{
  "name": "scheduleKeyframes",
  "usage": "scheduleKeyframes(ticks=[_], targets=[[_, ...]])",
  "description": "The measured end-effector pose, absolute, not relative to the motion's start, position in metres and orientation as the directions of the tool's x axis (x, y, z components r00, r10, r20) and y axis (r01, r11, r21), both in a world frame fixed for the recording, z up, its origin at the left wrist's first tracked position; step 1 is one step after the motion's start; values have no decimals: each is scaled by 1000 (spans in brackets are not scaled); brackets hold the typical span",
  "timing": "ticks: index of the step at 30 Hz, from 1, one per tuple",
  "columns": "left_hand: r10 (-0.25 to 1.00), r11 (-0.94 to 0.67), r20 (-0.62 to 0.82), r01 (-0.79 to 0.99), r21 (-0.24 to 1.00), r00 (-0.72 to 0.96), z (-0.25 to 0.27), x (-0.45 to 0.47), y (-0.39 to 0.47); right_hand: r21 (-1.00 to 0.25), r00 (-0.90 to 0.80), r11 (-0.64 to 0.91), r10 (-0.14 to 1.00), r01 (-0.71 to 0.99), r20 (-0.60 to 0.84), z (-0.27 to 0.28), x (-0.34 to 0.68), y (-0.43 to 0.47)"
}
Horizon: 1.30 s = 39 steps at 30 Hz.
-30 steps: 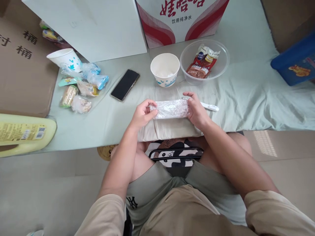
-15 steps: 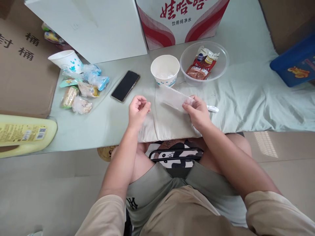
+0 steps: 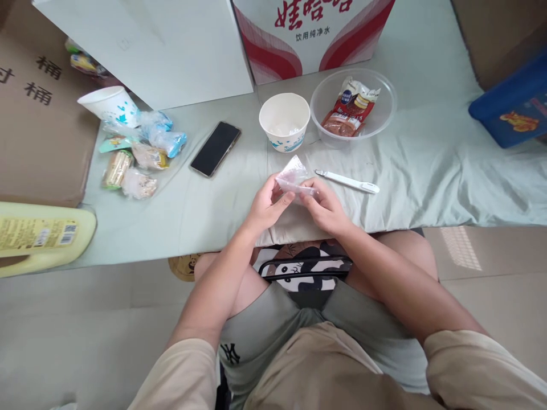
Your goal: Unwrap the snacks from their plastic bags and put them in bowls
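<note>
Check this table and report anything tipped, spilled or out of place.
On the left, one paper cup looks tipped, tilted beside a loose pile of wrapped snacks, whereas the blue-patterned bowl-like cup in the middle stands upright. The tablecloth is also wrinkled toward the right. No spill shows.

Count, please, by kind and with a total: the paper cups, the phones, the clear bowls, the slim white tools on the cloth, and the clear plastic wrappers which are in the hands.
Paper cups: 2
Phone: 1
Clear bowl: 1
Slim white tool: 1
Held plastic wrapper: 1
Total: 6
</note>
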<state>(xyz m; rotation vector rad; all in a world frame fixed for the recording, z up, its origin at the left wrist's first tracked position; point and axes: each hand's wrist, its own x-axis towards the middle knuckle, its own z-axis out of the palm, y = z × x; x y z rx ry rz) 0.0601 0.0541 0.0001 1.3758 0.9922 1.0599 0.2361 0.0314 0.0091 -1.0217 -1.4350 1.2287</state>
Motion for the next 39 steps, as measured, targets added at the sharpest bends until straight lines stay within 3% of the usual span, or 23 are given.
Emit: scheduleKeyframes(ticks=[6, 10, 13, 18, 22, 28, 32, 36, 39], targets=[[974, -41, 30, 48, 998, 226, 8, 59, 54, -993, 31, 38, 999, 113, 41, 5, 237, 38], [966, 28, -14, -48, 998, 258, 2, 57, 55, -1000, 11, -11, 1000, 12, -11, -5, 240, 41], [975, 43, -30, -57, 997, 219, 0, 55, 55, -998, -52, 57, 997, -26, 58, -5, 243, 39], [977, 24, -26, 8, 1000, 212, 8, 54, 54, -957, -79, 234, 972, 170, 223, 2, 246, 37], [965, -49, 15, 126, 991, 261, 13, 55, 56, -947, -67, 257, 966, 191, 248, 2, 245, 39], [985, -46, 35, 60, 997, 171, 11, 51, 59, -999, 4, 38, 999, 36, 38, -6, 244, 41], [998, -42, 42, -6, 999, 41, 4, 49, 60, -992, -69, -82, 995, -94, -75, -11, 244, 41], [998, -58, 58, 0, 998, 34, 1, 50, 58, -965, -198, -165, 972, -204, -125, -10, 241, 39], [995, -81, 79, 23, 996, 63, 0, 52, 56, -960, -182, -157, 976, -230, -116, -8, 239, 38]])
